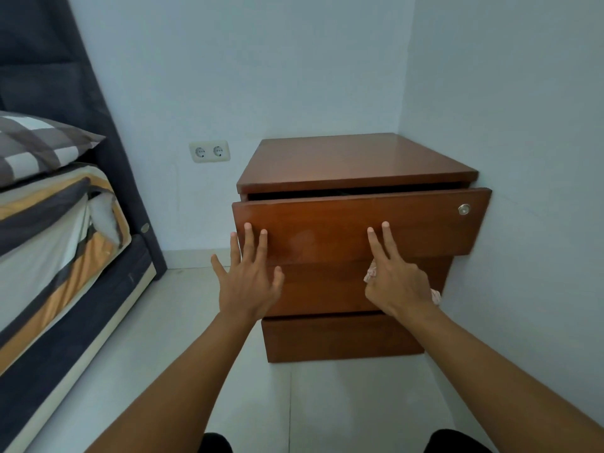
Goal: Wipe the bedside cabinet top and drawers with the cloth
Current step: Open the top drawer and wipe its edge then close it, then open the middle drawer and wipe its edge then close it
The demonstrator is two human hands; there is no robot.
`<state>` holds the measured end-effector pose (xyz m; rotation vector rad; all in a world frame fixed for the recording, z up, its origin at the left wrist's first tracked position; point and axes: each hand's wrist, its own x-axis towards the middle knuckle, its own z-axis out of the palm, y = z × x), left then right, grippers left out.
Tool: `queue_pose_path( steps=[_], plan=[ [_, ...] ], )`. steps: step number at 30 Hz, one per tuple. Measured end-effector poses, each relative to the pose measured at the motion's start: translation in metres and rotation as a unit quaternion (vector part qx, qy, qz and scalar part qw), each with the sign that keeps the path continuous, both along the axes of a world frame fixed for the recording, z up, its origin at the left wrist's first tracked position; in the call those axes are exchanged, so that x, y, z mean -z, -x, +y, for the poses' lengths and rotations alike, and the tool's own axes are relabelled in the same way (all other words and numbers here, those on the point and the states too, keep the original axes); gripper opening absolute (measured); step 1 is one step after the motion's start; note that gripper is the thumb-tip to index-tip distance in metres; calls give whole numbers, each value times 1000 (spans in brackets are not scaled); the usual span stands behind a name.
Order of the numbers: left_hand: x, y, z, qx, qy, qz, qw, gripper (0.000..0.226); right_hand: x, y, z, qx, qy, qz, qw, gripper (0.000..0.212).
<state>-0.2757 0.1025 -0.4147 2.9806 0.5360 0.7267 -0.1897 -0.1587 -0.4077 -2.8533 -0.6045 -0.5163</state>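
Standing a little way out of the bedside cabinet (pixel 343 322), the top drawer (pixel 327 223) leaves a dark gap under the cabinet top (pixel 353 158), and both hands are laid on its front. The left hand (pixel 248 282) is open, its fingers spread and straight, touching the wood near the left edge of the front. The right hand (pixel 397 286) has two fingers stretched flat on the front, while its other fingers are curled round the cloth (pixel 371 274). The cloth is bunched in the palm and shows only as small pale pieces at both sides of the hand, in front of the middle drawer (pixel 320 286). It seems that the person is about to push the drawer shut. One risk is that the two hands press unequally, so that the drawer goes in crooked and jams; its right end is very near the wall (pixel 523 158) and could scrape it. Another risk is for the left fingertips, which lie close to the edge of the front and could slip off it. Also, the cloth as held does not touch the wood, so a stroke made like this would wipe nothing, and a hanging corner could be caught between the drawers.
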Motion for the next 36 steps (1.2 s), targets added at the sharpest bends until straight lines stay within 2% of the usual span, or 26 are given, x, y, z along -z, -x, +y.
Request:
queue_pose_path(
  steps=[11, 20, 25, 30, 36],
  plan=[
    [-12, -13, 31, -10, -34, 35, 999, 80, -3, -13, 11, -13, 23, 11, 1000, 91],
    [-28, -42, 44, 10, -1, 81, 997, 75, -17, -41, 29, 5, 14, 60, 998, 87],
    [1, -32, 52, 34, 29, 29, 999, 68, 7, -36, 33, -3, -24, 39, 999, 79],
    [51, -22, 63, 0, 94, 117, 989, 70, 41, -28, 29, 17, -24, 84, 996, 66],
    [56, -42, 67, -9, 127, 130, 983, 75, 47, -44, 30, 10, -9, 106, 994, 67]
  ],
)
